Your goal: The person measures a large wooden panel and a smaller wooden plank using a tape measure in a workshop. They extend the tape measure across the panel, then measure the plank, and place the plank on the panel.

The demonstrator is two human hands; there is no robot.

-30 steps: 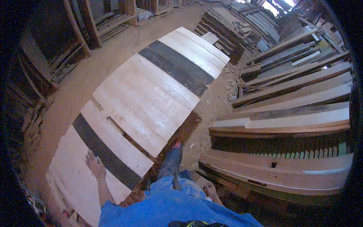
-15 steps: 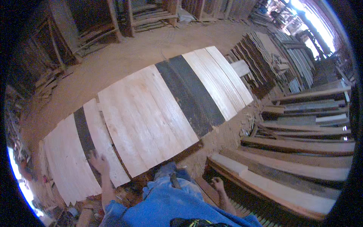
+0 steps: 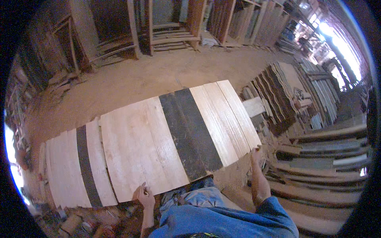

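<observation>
Pale planks (image 3: pixel 135 146) lie side by side in a long row before me, with a wide dark board (image 3: pixel 190 131) and a narrow dark strip (image 3: pixel 88 164) among them. My left hand (image 3: pixel 144 195) is at the near edge of the middle pale planks, its fingers curled; whether something small is in them I cannot make out. Out to the right, my right hand (image 3: pixel 256 151) has its fingers bent round the near corner of the end plank (image 3: pixel 240 115). The fingertips there are partly hidden.
Long timbers (image 3: pixel 317 190) are stacked close on my right. Beyond the row's right end stand wavy-edged slabs (image 3: pixel 274 97) and a short pale block (image 3: pixel 254 107). Wooden frames and panels (image 3: pixel 174 37) line the far side. Offcuts (image 3: pixel 71 224) litter the ground at lower left.
My left hand has left the narrow dark strip and moved right to the middle planks' near edge. My right hand has reached out to the end plank. The view has shifted.
</observation>
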